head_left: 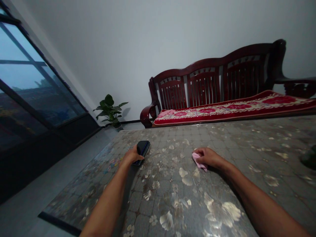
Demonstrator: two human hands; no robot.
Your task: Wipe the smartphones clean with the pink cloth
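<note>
My left hand [132,155] is closed around the near left side of a dark, flat smartphone [143,147] on the patterned table. A second thin edge shows beneath the phone, so it may be stacked on another; I cannot tell. Just left of that hand lie several small coloured loops [115,162], too small to name surely. On the right, my right hand [206,157] pinches a small pink cloth [200,163], which hangs down to the tabletop or just over it. A wide stretch of tabletop separates the two hands.
The table [170,184] has a shiny floral cover. Behind it stands a dark wooden bench [202,82] with a red floral cushion [222,110]. A potted plant [110,110] is at back left, near a window [37,79]. A dark blurred object [309,158] sits at the right edge.
</note>
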